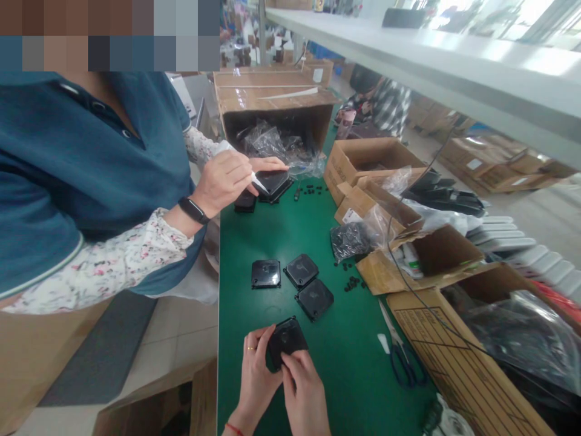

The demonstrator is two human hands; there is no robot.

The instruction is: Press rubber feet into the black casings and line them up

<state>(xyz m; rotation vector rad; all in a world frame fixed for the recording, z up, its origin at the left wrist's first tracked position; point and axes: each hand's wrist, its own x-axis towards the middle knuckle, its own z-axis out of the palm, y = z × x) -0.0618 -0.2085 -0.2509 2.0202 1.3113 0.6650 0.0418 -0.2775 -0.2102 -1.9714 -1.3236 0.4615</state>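
Over the near end of the green worktop [295, 233], a squarish black case [290, 336] has its left side gripped by the left hand [259, 359] and its near edge just ahead of the right hand [303, 374], whose fingertips touch it, pinching or not I cannot tell.

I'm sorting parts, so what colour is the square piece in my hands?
The square piece is black, seen best in the head view.
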